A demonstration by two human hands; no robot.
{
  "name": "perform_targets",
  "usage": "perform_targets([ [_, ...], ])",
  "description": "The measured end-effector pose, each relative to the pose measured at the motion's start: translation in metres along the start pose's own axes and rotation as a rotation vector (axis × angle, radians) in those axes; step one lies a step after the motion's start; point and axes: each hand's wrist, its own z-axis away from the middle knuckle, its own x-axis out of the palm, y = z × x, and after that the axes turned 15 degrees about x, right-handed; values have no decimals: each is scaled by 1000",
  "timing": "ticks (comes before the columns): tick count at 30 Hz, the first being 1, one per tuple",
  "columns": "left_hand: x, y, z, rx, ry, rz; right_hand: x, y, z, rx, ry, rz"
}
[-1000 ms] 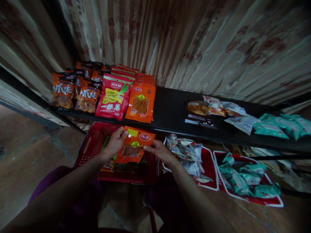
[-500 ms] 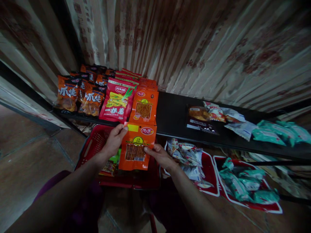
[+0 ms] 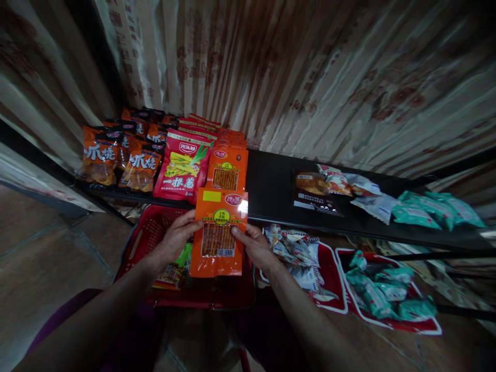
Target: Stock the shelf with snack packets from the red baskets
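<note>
An orange snack packet [image 3: 219, 237] with a clear window showing brown sticks is held upright between both hands. My left hand [image 3: 174, 238] grips its left edge, thumb on the front. On the right edge my right hand [image 3: 253, 245] pinches it, thumb beside the window. Its top overlaps the lower part of a row of matching orange packets [image 3: 228, 168] on the black shelf. Beneath my hands stands a red basket [image 3: 134, 248] with some colourful packets [image 3: 170, 276] in it, partly hidden by the held packet.
Left of the orange row stand pink-red packets [image 3: 182, 165] and black-and-orange bags [image 3: 98, 155]. Along the black shelf [image 3: 267, 181] to the right lie a brown packet [image 3: 312, 188], white packets [image 3: 372, 199] and teal packets [image 3: 418, 209]. Below are baskets of white packets [image 3: 298, 253] and teal packets [image 3: 372, 292].
My left hand has slid down from the packet's top corner to its left side. The packet's top now reaches higher over the orange row. The view has shifted slightly.
</note>
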Motion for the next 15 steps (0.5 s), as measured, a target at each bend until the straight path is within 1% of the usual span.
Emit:
perform_targets([
  [5,1,-1,0,4,9,-10,0,-1,0,-10,9,-21],
  [11,-3,-7,2,-21,-4,-66,1,-2,2,-19,25,-6],
  [15,1,-7,3,-32,3,-76,0,-3,3,-17,30,-23],
])
